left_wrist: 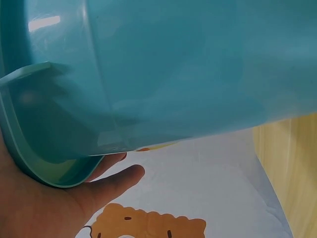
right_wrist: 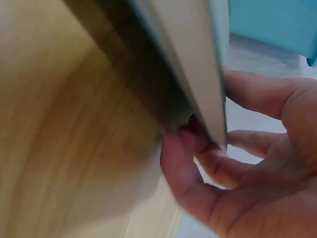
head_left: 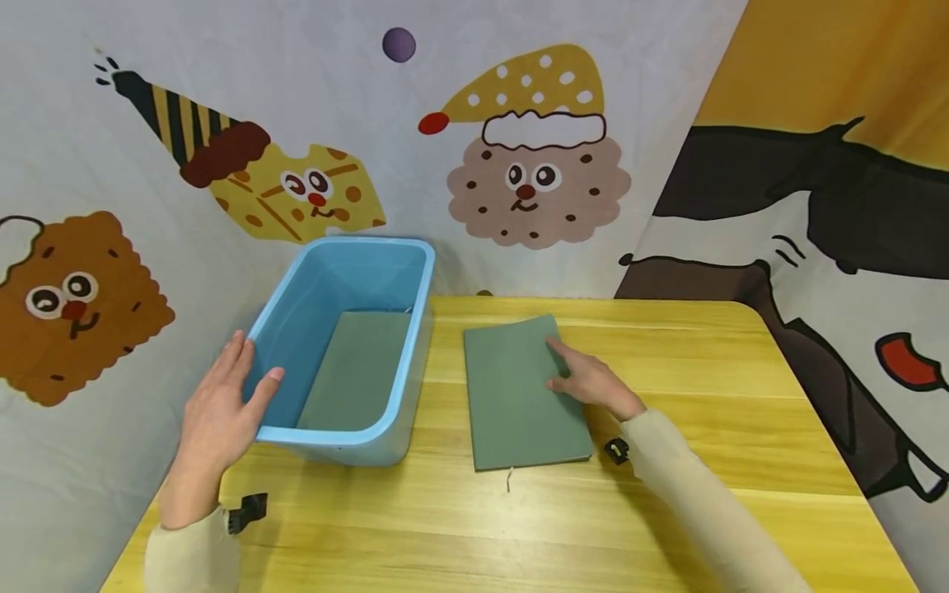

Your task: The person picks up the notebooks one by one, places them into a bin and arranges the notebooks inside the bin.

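Note:
A green notebook (head_left: 519, 395) lies at a slight angle over the middle of the table, a short pale string poking out at its near edge. My right hand (head_left: 593, 383) grips its right side, thumb on the cover and fingers curled under the edge, as the right wrist view shows; that edge is raised off the wood. To the left, my left hand (head_left: 222, 408) holds the rim of a light blue plastic bin (head_left: 421, 329) near its front left corner, thumb over the rim and fingers outside. Another green notebook (head_left: 363, 362) lies flat inside the bin.
The yellow wood-grain table (head_left: 697, 486) ends at a rounded far right corner. Behind it and along the left hangs a white cloth (head_left: 415, 181) printed with cartoon biscuits and cheese. The bin stands close to the cloth at the table's left side.

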`<state>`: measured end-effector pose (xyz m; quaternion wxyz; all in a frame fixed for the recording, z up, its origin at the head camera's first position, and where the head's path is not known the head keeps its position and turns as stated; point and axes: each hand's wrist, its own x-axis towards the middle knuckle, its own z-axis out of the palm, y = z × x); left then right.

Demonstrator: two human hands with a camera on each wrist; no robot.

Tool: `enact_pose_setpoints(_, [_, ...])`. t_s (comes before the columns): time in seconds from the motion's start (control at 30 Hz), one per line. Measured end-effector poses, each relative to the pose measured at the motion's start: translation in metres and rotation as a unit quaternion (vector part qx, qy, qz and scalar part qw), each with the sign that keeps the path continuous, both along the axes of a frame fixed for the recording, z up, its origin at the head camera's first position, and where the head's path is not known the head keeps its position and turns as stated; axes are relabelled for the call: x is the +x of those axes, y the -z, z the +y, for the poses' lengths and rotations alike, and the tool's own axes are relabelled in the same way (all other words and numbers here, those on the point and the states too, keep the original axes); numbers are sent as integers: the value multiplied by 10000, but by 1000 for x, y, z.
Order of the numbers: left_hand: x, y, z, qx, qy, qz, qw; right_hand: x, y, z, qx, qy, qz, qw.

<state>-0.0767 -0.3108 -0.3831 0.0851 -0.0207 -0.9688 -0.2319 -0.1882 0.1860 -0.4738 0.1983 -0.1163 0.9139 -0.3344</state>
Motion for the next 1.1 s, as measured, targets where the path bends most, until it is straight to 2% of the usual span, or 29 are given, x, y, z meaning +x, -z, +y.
enact_pose_setpoints(0.17, [2,0,0,7,-2,12,10000,5,2,12,-580,-92,175,9981])
enact_pose_setpoints(0.27, [2,0,0,6,-12,14,10000,11,0,19,-946,-8,167,9954])
enact_pose_setpoints(0.4, [2,-1,-1,14,-16,30,10000,17,-2,23,-1256,174,206,9917])
enact_pose_setpoints(0.6, [3,-2,-1,-4,-21,-1,10000,23,-2,21,-1421,288,484,9882])
enact_pose_setpoints(0.97, [1,-2,0,-3,-33,-108,9999,24,5,25,-1938,368,17,9804])
enact_pose_setpoints(1.1, [0,-3,0,-13,-22,-137,9999,27,0,25,-2242,576,-69,9728])
